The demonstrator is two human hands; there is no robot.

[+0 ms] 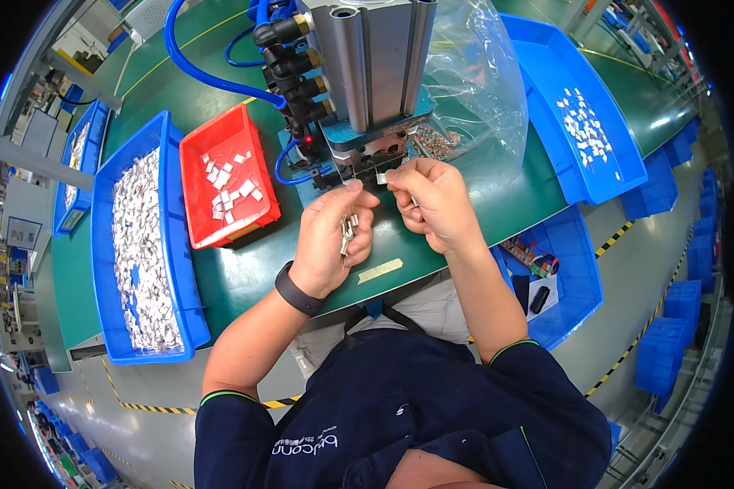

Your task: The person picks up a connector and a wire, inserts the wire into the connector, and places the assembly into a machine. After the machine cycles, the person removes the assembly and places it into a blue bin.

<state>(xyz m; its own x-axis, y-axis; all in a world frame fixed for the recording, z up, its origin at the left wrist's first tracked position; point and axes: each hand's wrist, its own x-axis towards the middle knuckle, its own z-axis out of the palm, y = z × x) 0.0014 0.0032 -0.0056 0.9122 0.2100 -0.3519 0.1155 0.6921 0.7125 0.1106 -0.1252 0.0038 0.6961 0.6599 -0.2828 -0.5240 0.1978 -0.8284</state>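
Note:
My left hand (322,240) is curled around several small white parts with metal leads (348,231), which show between its fingers and palm. Its thumb and forefinger come together close to the front of a pneumatic press (375,73); whether they hold another piece cannot be made out. Between the thumb and forefinger of my right hand (439,204) is a small white rectangular part (381,178), just below the press's metal tooling (381,149). The other right fingers are folded in, and a bit of something pale shows among them.
Left of the press stand a red tray (267,183) with white pieces and a blue bin (189,277) full of them. A clear plastic bag (485,77) and a blue tray (575,183) lie to the right. Blue air hoses (171,41) curve behind. Another blue bin (583,285) sits below the table edge.

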